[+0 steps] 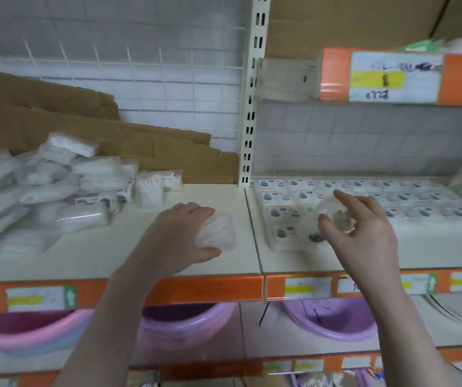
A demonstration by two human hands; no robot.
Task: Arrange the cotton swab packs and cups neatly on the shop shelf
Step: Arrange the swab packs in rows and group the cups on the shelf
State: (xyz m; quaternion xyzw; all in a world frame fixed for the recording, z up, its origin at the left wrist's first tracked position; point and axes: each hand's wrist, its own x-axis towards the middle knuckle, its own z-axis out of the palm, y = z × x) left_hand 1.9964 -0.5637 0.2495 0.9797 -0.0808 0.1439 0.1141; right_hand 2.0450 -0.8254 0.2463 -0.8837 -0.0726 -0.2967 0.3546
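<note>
My left hand [181, 236] grips a clear pack of cotton swabs [218, 233] just above the cream shelf [112, 258], near the joint between the two shelf sections. My right hand [363, 233] holds a small clear cup-shaped container [336, 216] over the right section, above rows of flat swab packs [280, 208] with printed labels. A loose heap of white swab packs [43, 188] lies on the left part of the shelf.
Torn cardboard sheets [112, 135] lean against the wire-grid back wall. A slotted white upright [252, 107] divides the sections. An upper shelf with an orange price strip [391, 76] hangs at right. Pink and purple basins [185, 322] sit on the shelf below.
</note>
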